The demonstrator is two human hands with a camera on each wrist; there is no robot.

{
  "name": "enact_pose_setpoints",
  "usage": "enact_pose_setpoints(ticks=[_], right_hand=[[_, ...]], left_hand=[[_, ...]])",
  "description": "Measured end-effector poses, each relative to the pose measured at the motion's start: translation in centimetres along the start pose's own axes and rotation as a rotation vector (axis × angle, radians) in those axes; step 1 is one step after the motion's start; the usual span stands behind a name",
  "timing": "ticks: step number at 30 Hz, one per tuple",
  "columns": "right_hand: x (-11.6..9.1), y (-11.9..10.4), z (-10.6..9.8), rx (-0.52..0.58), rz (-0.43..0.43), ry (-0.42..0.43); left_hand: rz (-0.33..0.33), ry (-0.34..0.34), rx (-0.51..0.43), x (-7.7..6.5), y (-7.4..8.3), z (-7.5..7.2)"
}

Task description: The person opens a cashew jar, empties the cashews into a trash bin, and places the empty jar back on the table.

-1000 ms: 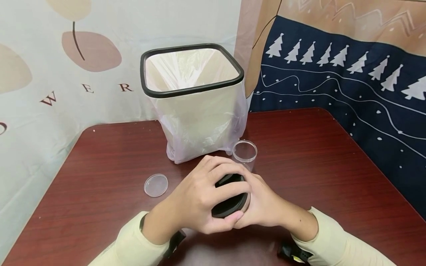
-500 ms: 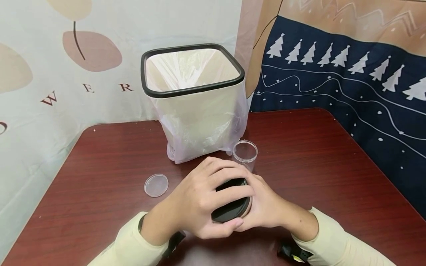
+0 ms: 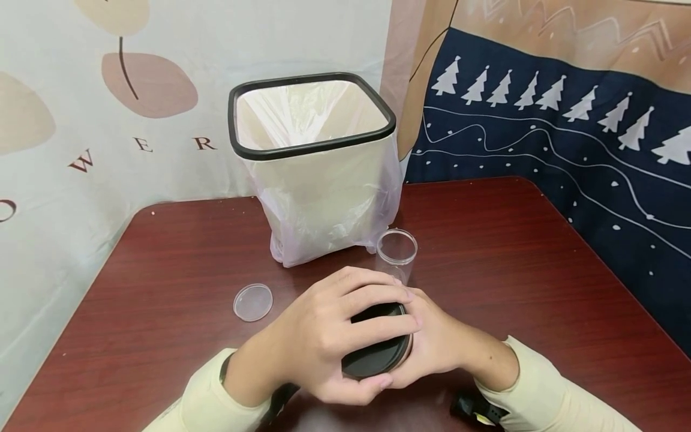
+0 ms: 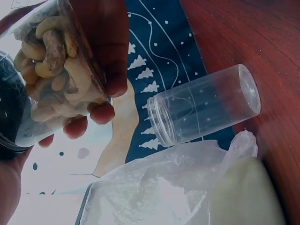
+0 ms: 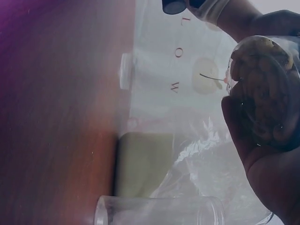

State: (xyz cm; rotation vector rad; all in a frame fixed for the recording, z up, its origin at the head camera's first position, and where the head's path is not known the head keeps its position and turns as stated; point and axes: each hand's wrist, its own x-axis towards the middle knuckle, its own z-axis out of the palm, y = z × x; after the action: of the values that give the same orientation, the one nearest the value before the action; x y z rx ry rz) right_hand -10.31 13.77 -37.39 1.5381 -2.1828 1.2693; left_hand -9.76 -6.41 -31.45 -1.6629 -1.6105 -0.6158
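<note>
A clear jar of cashews (image 4: 54,70) with a black lid (image 3: 375,360) is held between both hands above the table. My left hand (image 3: 324,336) spreads over the top, its fingers and thumb gripping the lid around its edge. Around the jar's body, from the right side, my right hand (image 3: 439,342) wraps its fingers. The right wrist view shows the jar's base with the nuts (image 5: 267,93) packed inside. Just beyond the hands stands a clear plastic jar (image 4: 206,105) without a lid, upright on the table. A clear round lid (image 3: 253,302) lies flat to the left.
Behind the hands, a cream waste bin (image 3: 324,198) with a black rim and a thin plastic liner stands on the dark red table (image 3: 178,258). The lidless jar sits close to its front right corner. Printed cloths (image 3: 540,120) hang behind the table.
Both hands and the held jar have come slightly lower and closer to the body. My left fingers have shifted a little to the right with the black lid. The other things stay put.
</note>
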Motion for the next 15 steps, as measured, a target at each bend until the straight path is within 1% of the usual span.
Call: enact_pose_setpoints(ticks=[3,8,12,15], right_hand=[[-0.03,0.01,0.11,0.013,0.020,0.025],[0.02,-0.29,0.37,0.012,0.089,0.059],[0.04,-0.52,0.47,0.011,0.142,0.064],[0.04,-0.62,0.55,0.016,0.166,0.059]], left_hand=[[-0.002,0.016,0.013,-0.03,0.01,0.12],[-0.005,0.034,0.027,-0.14,-0.07,0.28],[-0.030,0.036,0.019,-0.27,-0.07,0.38],[-0.046,0.036,0.011,-0.37,-0.04,0.44]])
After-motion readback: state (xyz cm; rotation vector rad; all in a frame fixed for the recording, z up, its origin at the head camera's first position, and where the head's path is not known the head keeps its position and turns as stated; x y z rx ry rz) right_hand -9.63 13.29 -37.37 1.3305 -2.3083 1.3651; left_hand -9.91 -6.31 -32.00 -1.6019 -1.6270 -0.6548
